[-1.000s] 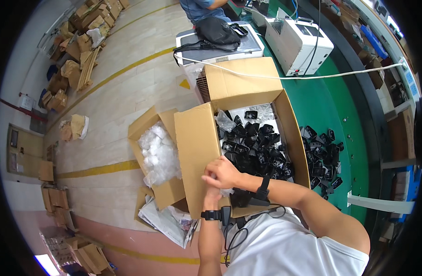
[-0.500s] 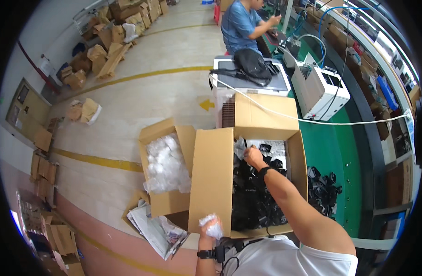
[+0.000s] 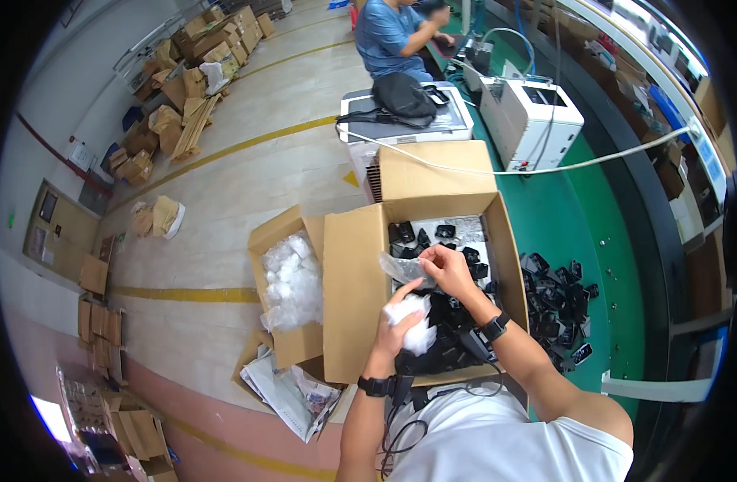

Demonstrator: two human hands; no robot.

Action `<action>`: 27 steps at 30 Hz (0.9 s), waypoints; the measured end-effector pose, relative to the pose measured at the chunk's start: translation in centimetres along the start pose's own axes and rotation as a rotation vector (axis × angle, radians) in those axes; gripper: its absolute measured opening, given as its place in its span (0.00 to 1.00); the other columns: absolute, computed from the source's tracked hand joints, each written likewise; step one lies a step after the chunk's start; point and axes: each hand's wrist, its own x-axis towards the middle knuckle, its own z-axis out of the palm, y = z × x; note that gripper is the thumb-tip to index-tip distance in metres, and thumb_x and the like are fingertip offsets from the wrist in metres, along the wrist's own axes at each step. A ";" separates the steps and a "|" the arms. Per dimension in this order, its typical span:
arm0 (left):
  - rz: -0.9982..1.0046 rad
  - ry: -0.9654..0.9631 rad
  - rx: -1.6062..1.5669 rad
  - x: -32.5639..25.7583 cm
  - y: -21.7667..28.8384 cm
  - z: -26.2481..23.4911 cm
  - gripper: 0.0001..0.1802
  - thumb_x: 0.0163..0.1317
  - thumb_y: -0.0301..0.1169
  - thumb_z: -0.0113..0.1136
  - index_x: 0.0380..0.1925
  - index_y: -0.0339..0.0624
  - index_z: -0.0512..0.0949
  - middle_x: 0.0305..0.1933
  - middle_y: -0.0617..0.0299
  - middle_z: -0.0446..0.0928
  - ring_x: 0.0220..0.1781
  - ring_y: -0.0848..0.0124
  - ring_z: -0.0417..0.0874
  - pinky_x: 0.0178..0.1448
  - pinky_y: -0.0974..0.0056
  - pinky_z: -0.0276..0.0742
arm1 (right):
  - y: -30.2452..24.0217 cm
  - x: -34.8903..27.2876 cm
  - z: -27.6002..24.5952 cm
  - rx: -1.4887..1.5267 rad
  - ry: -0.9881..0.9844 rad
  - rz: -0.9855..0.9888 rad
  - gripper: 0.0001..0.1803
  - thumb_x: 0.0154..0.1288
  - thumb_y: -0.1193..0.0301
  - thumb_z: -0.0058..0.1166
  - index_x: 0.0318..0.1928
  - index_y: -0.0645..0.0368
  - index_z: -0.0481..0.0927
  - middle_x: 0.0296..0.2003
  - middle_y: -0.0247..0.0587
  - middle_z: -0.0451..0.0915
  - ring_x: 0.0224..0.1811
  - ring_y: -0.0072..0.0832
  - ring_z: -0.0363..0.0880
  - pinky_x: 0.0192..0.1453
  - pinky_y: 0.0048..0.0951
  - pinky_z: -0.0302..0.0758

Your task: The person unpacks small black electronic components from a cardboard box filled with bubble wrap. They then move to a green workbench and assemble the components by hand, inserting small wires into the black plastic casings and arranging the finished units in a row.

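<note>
A large open cardboard box (image 3: 354,297) in front of me holds many small black parts (image 3: 449,241). My left hand (image 3: 402,321) clutches a crumpled wad of clear plastic bags (image 3: 417,333) above the box's near end. Just above it, my right hand (image 3: 449,269) pinches a clear plastic bag (image 3: 402,267) over the black parts. Both wrists wear dark bands. A smaller open carton (image 3: 264,239) left of the big box is filled with crumpled clear bags (image 3: 292,277).
More black parts (image 3: 557,301) lie piled on the green floor to the right. Behind the box stand grey machines (image 3: 529,112), with a seated person in a blue shirt (image 3: 388,36). Papers (image 3: 292,394) lie by the box; cardboard scraps (image 3: 184,88) line the far left.
My right hand has come back from deep in the box with a clear bag. My left hand has risen with its wad of plastic to meet it.
</note>
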 end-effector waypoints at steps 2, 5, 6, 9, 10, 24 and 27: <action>0.060 -0.055 0.152 1.8 0.2 2.8 0.32 0.57 0.27 0.62 0.64 0.38 0.70 0.40 0.63 0.78 0.39 0.76 0.77 0.44 0.70 0.74 | -0.2 -1.9 -1.9 0.063 0.007 0.005 0.07 0.67 0.71 0.58 0.39 0.63 0.82 0.26 0.35 0.83 0.27 0.18 0.80 0.32 0.22 0.76; 0.074 -0.058 0.260 3.6 -2.5 5.3 0.37 0.52 0.27 0.66 0.65 0.39 0.68 0.42 0.60 0.80 0.44 0.73 0.80 0.49 0.67 0.76 | 0.7 -4.1 -4.8 0.527 0.006 0.213 0.08 0.72 0.70 0.55 0.43 0.62 0.79 0.28 0.30 0.81 0.28 0.15 0.77 0.34 0.19 0.74; 0.067 -0.027 0.432 3.5 -3.3 5.9 0.39 0.51 0.28 0.67 0.66 0.39 0.67 0.41 0.57 0.80 0.44 0.70 0.81 0.49 0.65 0.77 | 1.4 -4.8 -5.7 0.572 0.038 0.245 0.09 0.71 0.68 0.57 0.42 0.61 0.80 0.27 0.29 0.80 0.28 0.14 0.76 0.33 0.18 0.73; 0.000 0.053 0.898 2.8 -5.4 7.3 0.46 0.46 0.35 0.70 0.69 0.42 0.63 0.41 0.42 0.83 0.44 0.52 0.86 0.49 0.53 0.80 | 2.1 -7.1 -8.0 0.508 0.033 0.273 0.09 0.71 0.66 0.58 0.40 0.59 0.80 0.28 0.27 0.80 0.28 0.13 0.73 0.35 0.18 0.71; -0.073 0.040 1.050 2.6 -5.5 8.1 0.47 0.46 0.35 0.70 0.69 0.44 0.62 0.42 0.41 0.83 0.45 0.50 0.86 0.50 0.52 0.80 | 2.6 -7.9 -8.7 0.498 0.018 0.277 0.09 0.71 0.66 0.58 0.40 0.59 0.80 0.28 0.27 0.80 0.28 0.13 0.73 0.35 0.18 0.71; 0.209 0.013 1.208 -0.4 -5.2 16.0 0.29 0.47 0.36 0.72 0.51 0.39 0.79 0.39 0.43 0.84 0.42 0.48 0.86 0.46 0.52 0.82 | 3.4 -13.6 -12.0 -0.026 0.219 -0.064 0.10 0.67 0.68 0.58 0.38 0.63 0.82 0.26 0.38 0.81 0.29 0.21 0.78 0.35 0.29 0.76; 0.265 0.023 1.203 0.3 -7.5 15.0 0.28 0.45 0.37 0.71 0.49 0.41 0.79 0.37 0.43 0.84 0.42 0.46 0.85 0.46 0.50 0.81 | 3.2 -14.6 -12.5 -0.021 0.215 0.002 0.10 0.67 0.67 0.58 0.37 0.62 0.81 0.25 0.39 0.81 0.28 0.24 0.79 0.34 0.31 0.75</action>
